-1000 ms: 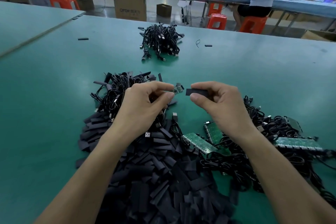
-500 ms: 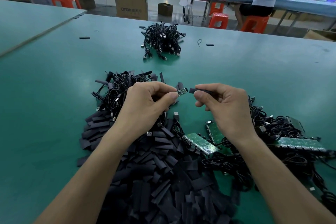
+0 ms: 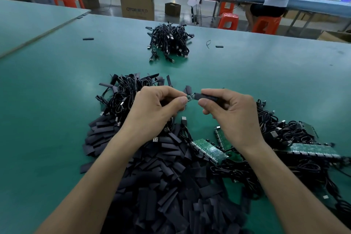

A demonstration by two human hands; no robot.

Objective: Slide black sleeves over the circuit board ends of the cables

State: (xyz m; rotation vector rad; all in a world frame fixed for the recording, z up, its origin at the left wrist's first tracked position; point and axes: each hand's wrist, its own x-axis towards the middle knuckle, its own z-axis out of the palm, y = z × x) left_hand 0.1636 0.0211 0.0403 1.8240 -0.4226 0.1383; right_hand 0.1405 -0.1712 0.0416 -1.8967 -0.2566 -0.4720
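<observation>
Fingertips of my left hand (image 3: 152, 112) pinch the small circuit board (image 3: 190, 97); my right hand (image 3: 230, 116) grips a black sleeve (image 3: 206, 97), its mouth touching the board's tip, above the sleeve pile (image 3: 161, 186).

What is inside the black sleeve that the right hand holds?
The small circuit board meets the mouth of the black sleeve, which the right hand pinches. The sleeve's opaque wall hides whether anything is inside.

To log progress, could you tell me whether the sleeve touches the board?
Touching: the head view shows the sleeve meeting the board, no gap.
</observation>
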